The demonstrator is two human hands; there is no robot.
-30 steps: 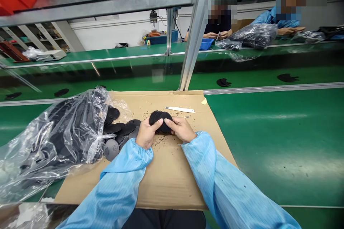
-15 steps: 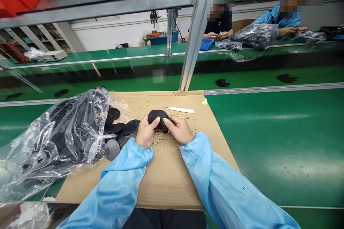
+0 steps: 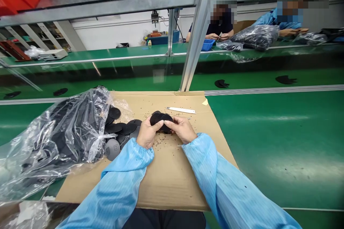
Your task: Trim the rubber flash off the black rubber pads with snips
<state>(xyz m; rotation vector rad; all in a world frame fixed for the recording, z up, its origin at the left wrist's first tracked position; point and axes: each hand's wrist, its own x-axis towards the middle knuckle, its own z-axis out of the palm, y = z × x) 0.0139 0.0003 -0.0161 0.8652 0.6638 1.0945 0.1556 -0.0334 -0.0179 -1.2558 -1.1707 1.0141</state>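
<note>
Several thin black round discs (image 3: pixel 162 118), fanned over one another, are held up between my two hands above a cardboard sheet (image 3: pixel 172 182). My left hand (image 3: pixel 146 131) pinches them from the left, thumb on the front face. From the right, my right hand (image 3: pixel 184 128) grips them with its thumb near the other thumb. Its remaining fingers are hidden behind the discs. A pile of loose black discs (image 3: pixel 126 128) lies just left of my left hand. Small dark crumbs dot the cardboard below, and a white craft knife (image 3: pixel 181 110) lies beyond my hands.
A large clear plastic bag (image 3: pixel 61 132) of black discs fills the left side. A metal post (image 3: pixel 192 39) rises behind the cardboard. Green bench surface (image 3: pixel 282 143) extends to the right. Beyond, black pieces (image 3: pixel 221 83) lie on a green strip, and two people work at a far bench.
The discs between my hands have been fanned wider and shifted slightly right. My right hand has moved a little right and now covers most of the thin tool beside it.
</note>
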